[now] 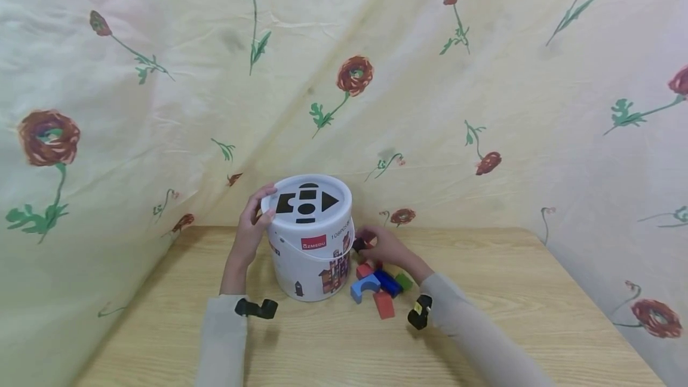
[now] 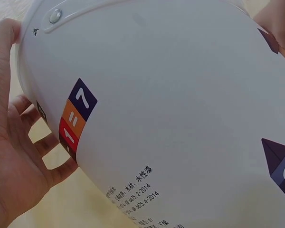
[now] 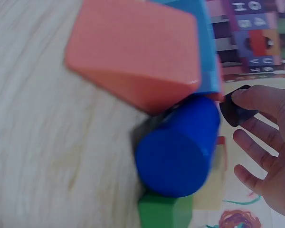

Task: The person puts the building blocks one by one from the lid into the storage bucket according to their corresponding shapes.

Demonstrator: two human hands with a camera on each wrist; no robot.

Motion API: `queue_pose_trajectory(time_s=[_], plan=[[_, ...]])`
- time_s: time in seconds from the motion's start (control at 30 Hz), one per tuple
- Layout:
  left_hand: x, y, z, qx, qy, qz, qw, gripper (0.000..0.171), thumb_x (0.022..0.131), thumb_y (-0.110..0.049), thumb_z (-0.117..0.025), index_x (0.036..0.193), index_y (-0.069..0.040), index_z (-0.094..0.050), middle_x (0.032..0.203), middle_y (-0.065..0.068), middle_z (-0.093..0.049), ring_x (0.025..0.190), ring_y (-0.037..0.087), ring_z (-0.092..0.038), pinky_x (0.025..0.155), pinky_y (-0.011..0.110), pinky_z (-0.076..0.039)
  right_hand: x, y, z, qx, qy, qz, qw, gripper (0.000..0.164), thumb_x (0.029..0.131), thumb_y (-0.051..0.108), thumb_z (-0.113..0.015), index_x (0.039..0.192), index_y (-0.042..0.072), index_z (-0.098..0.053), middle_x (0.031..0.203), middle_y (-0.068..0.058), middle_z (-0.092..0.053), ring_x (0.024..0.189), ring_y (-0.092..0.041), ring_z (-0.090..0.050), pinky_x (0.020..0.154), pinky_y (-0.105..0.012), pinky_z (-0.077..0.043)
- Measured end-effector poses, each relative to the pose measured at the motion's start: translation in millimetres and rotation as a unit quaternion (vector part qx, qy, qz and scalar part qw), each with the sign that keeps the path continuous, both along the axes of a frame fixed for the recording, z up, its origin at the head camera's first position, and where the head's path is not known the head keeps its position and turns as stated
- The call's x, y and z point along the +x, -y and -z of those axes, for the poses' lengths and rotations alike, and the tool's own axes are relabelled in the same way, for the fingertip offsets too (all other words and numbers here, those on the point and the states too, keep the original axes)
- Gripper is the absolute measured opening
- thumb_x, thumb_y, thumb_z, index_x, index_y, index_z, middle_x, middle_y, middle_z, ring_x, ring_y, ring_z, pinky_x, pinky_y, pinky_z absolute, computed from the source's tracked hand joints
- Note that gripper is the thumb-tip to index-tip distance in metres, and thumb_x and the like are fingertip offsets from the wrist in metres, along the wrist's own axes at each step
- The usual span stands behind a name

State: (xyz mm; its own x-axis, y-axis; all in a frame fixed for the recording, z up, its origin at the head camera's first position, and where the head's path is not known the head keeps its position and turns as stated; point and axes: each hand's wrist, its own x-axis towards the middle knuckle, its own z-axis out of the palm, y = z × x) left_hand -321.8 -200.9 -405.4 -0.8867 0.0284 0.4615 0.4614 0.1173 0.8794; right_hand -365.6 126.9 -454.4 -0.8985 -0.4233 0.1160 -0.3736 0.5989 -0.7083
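A white bucket stands upright on the table, its white lid cut with several shaped holes. At the lid's left edge my left hand grips the bucket; the left wrist view shows its thumb at the rim and its other fingers along the side wall. Close to the bucket's right side, my right hand pinches a small dark block between thumb and finger. Below that hand lie a blue arch block, a dark blue cylinder, a red block and a green block.
The wooden table has a back edge against a flower-printed cloth. A thin white handle hangs down the bucket's front. Another red block lies between the arch and the bucket.
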Motion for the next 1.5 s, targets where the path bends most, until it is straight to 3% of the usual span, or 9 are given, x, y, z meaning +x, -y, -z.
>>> queue_pose_trajectory(time_s=[0.13,0.37,0.63,0.87,1.03,1.5], plan=[[0.3,-1,-0.2,-0.001,0.001,-0.002,1.0000,0.051,0.098,-0.026,-0.051,0.147,-0.016,-0.047,0.162,0.000,-0.037,0.146,0.024,-0.035,0.115,0.054,-0.039,3.7,-7,-9.7,-0.015,-0.017,0.002,1.000,0.039,0.089,0.007,-0.074,0.127,0.007,-0.067,0.117,-0.011,-0.071,0.110,-0.027,-0.064,0.099,-0.052,-0.052],[-0.7,0,1.9,-0.001,0.000,-0.003,1.0000,0.051,0.098,-0.026,-0.051,0.148,-0.015,-0.047,0.162,0.000,-0.037,0.147,0.025,-0.034,0.118,0.057,-0.036,5.0,-17,-28.5,-0.037,-0.062,-0.010,0.997,0.041,0.088,0.006,-0.073,0.128,-0.003,-0.066,0.118,-0.017,-0.072,0.108,-0.032,-0.067,0.101,-0.059,-0.049],[-1.7,0,2.2,0.000,0.001,-0.005,1.0000,0.052,0.098,-0.026,-0.051,0.148,-0.014,-0.047,0.162,0.000,-0.036,0.148,0.025,-0.033,0.118,0.057,-0.035,11.1,-23,-50.0,-0.074,-0.074,0.003,0.994,0.038,0.089,0.008,-0.074,0.126,0.003,-0.068,0.120,-0.016,-0.071,0.108,-0.031,-0.065,0.100,-0.058,-0.050],[-1.7,0,3.1,-0.001,0.000,-0.006,1.0000,0.052,0.098,-0.026,-0.051,0.149,-0.014,-0.046,0.162,0.001,-0.036,0.148,0.026,-0.033,0.118,0.057,-0.035,20.6,-24,-75.1,-0.118,-0.094,-0.010,0.989,0.036,0.089,0.010,-0.076,0.124,0.006,-0.068,0.114,-0.015,-0.072,0.105,-0.029,-0.066,0.096,-0.058,-0.051],[-1.8,0,3.5,0.001,0.000,-0.004,1.0000,0.051,0.098,-0.026,-0.051,0.148,-0.015,-0.047,0.162,-0.001,-0.036,0.148,0.024,-0.033,0.118,0.057,-0.035,29.2,-22,-94.7,-0.143,-0.104,-0.008,0.984,0.037,0.090,0.014,-0.077,0.125,0.006,-0.068,0.116,-0.014,-0.071,0.109,-0.028,-0.066,0.101,-0.055,-0.051],[-1.0,-1,3.3,0.000,-0.001,-0.003,1.0000,0.051,0.098,-0.027,-0.051,0.148,-0.017,-0.046,0.161,-0.004,-0.037,0.145,0.023,-0.035,0.115,0.057,-0.038,49.7,6,-147.8,-0.151,-0.127,-0.014,0.980,0.040,0.089,0.024,-0.079,0.126,0.013,-0.069,0.116,-0.007,-0.072,0.115,-0.025,-0.064,0.105,-0.051,-0.050]])
